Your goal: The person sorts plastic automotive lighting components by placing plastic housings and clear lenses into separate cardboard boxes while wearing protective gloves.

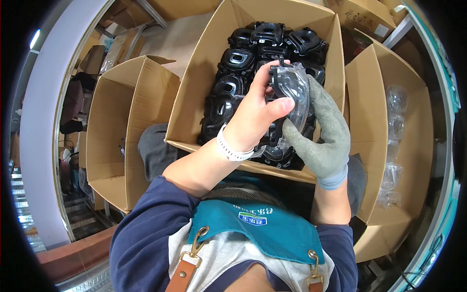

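Note:
Above the open cardboard box in front of me, both hands hold a vehicle lamp [297,87] with a clear, curved plastic lens and a black back. My bare left hand [260,109], with a white band at its wrist, grips the black side, thumb lying across toward the lens. My right hand [325,130], in a grey-green work glove, curves round the lens from the right, its thumb by the lower part. Below them, black lamp housings [233,59] stand packed in rows inside the box [193,82]. Another clear-lensed piece [278,152] lies near its front edge, partly hidden.
To the right, an open carton [362,102] holds a column of clear plastic lenses [396,100]. An open carton [152,92] stands to the left. More boxes [362,19] are stacked at the back right. A pale upright post [44,121] rises at far left.

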A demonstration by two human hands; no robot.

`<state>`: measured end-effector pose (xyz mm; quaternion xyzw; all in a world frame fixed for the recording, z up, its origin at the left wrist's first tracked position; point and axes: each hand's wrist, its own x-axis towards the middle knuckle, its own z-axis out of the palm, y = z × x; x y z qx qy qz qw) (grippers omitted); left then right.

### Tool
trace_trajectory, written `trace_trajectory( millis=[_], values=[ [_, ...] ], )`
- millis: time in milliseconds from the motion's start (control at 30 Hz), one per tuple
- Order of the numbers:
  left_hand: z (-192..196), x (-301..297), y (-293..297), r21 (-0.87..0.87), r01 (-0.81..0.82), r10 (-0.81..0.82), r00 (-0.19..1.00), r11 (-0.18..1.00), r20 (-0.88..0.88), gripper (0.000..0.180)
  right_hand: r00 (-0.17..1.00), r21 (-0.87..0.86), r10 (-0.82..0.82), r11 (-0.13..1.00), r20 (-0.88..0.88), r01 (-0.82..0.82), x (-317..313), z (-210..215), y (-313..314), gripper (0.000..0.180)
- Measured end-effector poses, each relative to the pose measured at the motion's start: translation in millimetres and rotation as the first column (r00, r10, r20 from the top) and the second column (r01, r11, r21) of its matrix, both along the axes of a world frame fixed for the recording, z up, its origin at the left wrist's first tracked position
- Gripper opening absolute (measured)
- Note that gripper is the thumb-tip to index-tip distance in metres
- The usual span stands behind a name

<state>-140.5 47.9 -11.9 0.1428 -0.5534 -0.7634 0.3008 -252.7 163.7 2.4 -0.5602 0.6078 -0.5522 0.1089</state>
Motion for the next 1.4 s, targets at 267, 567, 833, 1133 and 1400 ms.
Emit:
trace_trajectory(
  millis=[267, 567, 833, 1133, 1400],
  values=[
    [-1, -2, 2, 0.116, 0.058, -0.063, 0.997, 0.992, 0.038, 0.081, 0.971, -0.044, 0.053, 0.997, -0.234, -0.065, -18, -6, 5, 0.057],
    [7, 3, -8, 0.002, -0.003, 0.003, 1.000, 1.000, -0.008, 0.077, 0.934, -0.049, 0.215, 0.976, 0.286, -0.210, 3, -12, -2, 0.072],
    [-1, 2, -13, 0.446, 0.087, -0.044, 0.993, 0.891, -0.105, 0.037, 0.704, -0.142, 0.243, 0.969, 0.667, -0.201, 16, -8, -5, 0.052],
    [-3, 0, 17, 0.406, 0.060, -0.011, 0.992, 0.912, -0.122, 0.050, 0.939, -0.112, 0.077, 0.993, 0.336, -0.042, 14, -44, -16, 0.060],
    [-15, -1, 7, 0.383, 0.141, -0.077, 0.981, 0.913, -0.179, 0.063, 0.932, -0.089, 0.082, 0.995, 0.353, -0.053, 25, -54, -16, 0.068]
  ],
)
